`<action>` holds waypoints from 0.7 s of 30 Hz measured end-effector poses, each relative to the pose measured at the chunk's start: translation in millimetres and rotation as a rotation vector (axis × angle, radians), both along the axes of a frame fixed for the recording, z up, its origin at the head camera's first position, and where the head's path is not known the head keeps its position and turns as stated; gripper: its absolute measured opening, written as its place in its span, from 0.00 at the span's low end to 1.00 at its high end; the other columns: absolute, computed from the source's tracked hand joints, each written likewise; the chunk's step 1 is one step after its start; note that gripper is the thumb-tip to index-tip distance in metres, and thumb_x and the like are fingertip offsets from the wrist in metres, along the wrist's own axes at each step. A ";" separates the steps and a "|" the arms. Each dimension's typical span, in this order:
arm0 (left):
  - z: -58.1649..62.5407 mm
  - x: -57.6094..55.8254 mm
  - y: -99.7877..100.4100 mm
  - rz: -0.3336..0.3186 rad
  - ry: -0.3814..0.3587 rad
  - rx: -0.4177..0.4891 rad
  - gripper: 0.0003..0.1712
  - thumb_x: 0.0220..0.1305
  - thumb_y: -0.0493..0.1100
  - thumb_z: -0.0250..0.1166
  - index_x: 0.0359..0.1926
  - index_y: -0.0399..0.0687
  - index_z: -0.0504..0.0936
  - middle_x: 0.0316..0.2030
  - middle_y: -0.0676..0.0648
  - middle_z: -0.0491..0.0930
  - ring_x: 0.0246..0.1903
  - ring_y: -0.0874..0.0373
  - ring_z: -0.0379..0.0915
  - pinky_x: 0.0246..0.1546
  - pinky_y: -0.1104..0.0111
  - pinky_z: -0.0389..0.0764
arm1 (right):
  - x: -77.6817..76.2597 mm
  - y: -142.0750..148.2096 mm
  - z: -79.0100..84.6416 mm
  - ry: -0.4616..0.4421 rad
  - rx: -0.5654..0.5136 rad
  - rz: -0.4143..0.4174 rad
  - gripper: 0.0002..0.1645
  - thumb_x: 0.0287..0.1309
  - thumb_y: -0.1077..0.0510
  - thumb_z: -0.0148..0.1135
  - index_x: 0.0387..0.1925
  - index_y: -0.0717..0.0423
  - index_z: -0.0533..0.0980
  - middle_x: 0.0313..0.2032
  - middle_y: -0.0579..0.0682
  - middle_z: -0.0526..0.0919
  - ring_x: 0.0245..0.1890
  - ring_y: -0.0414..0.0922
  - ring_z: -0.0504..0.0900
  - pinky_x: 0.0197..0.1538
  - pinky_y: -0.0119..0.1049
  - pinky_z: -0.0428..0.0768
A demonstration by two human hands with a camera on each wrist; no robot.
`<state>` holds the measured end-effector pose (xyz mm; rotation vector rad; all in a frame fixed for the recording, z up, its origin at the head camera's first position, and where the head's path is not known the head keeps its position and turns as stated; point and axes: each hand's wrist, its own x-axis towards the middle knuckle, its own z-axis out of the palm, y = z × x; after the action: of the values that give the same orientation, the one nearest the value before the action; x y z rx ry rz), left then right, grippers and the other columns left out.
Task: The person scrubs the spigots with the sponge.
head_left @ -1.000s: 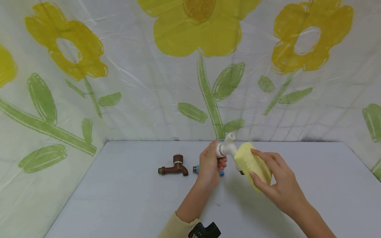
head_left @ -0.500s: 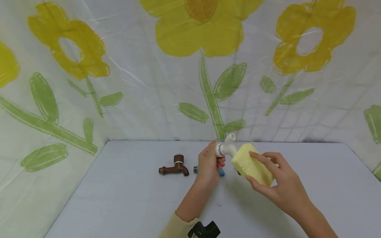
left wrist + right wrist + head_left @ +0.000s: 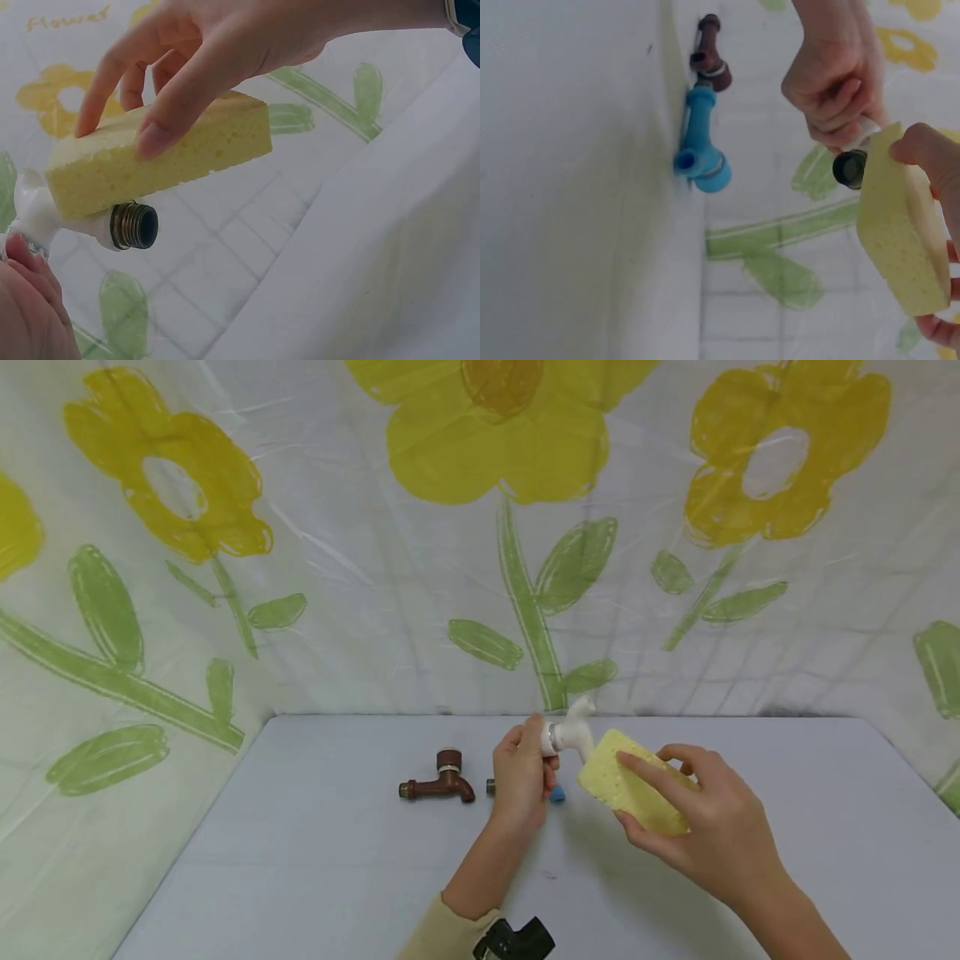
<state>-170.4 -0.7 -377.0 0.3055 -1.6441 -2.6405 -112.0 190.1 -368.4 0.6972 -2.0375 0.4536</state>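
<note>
My left hand [image 3: 517,781] grips a white faucet [image 3: 576,735] above the table, fingers curled round its handle end. In my right hand [image 3: 723,839] is a yellow sponge [image 3: 633,785], pinched between thumb and fingers. The left wrist view shows the sponge [image 3: 217,146] lying along the faucet's body, with the dark threaded end [image 3: 136,225] sticking out beyond it. Seen from the right wrist, that threaded opening [image 3: 849,169] is right beside the sponge's face.
A brown faucet [image 3: 442,787] lies on the white table [image 3: 300,860] left of my hands. The blue faucet [image 3: 700,139] next to it is mostly hidden behind my left hand in the head view. A flower-printed sheet [image 3: 337,610] hangs behind the table.
The sponge has turned in my right hand and shifted slightly left and down along the white faucet. My left hand has rotated a little, tilting the faucet's knob.
</note>
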 end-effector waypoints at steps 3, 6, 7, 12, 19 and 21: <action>1.4 1.9 1.3 -0.012 0.013 -0.038 0.20 0.76 0.48 0.60 0.24 0.49 0.72 0.13 0.54 0.68 0.08 0.68 0.56 0.11 0.78 0.59 | -2.4 -0.5 -0.1 0.060 -0.016 -0.012 0.32 0.71 0.30 0.53 0.48 0.47 0.89 0.38 0.58 0.82 0.30 0.53 0.77 0.26 0.46 0.76; 1.9 3.7 3.4 -0.027 0.021 -0.073 0.20 0.74 0.48 0.61 0.23 0.49 0.72 0.13 0.54 0.68 0.09 0.68 0.55 0.11 0.77 0.59 | -2.3 0.7 0.8 0.072 -0.029 -0.023 0.33 0.71 0.30 0.53 0.47 0.48 0.89 0.38 0.59 0.82 0.31 0.53 0.77 0.25 0.46 0.76; 1.8 4.0 3.9 -0.031 0.019 -0.079 0.20 0.74 0.48 0.61 0.23 0.49 0.72 0.13 0.54 0.68 0.09 0.68 0.55 0.11 0.77 0.59 | -2.1 1.4 1.3 0.071 -0.031 -0.021 0.33 0.71 0.29 0.53 0.47 0.48 0.89 0.38 0.59 0.82 0.31 0.53 0.77 0.25 0.45 0.76; 1.2 4.5 3.9 -0.025 0.015 -0.088 0.19 0.73 0.48 0.62 0.23 0.49 0.72 0.13 0.54 0.68 0.09 0.68 0.55 0.10 0.77 0.59 | -1.4 3.9 3.1 0.042 -0.021 0.018 0.32 0.71 0.29 0.53 0.47 0.48 0.89 0.37 0.57 0.81 0.31 0.50 0.75 0.27 0.41 0.74; 0.2 4.5 2.7 -0.031 -0.015 -0.056 0.20 0.74 0.48 0.61 0.22 0.49 0.72 0.12 0.54 0.68 0.08 0.68 0.55 0.10 0.78 0.60 | 0.1 8.5 1.1 -0.059 -0.011 0.028 0.31 0.70 0.30 0.53 0.51 0.46 0.88 0.39 0.55 0.80 0.34 0.48 0.74 0.27 0.38 0.75; -0.4 3.6 2.4 -0.049 -0.016 -0.025 0.20 0.75 0.48 0.61 0.23 0.49 0.73 0.12 0.54 0.68 0.08 0.69 0.55 0.10 0.79 0.59 | 1.7 9.4 0.1 -0.144 -0.068 0.056 0.28 0.68 0.33 0.61 0.54 0.47 0.87 0.42 0.54 0.81 0.37 0.46 0.75 0.30 0.32 0.77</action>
<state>-166.8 1.6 -377.4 0.2894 -1.7099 -2.6570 -110.3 199.6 -368.4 0.6989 -2.1300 0.6180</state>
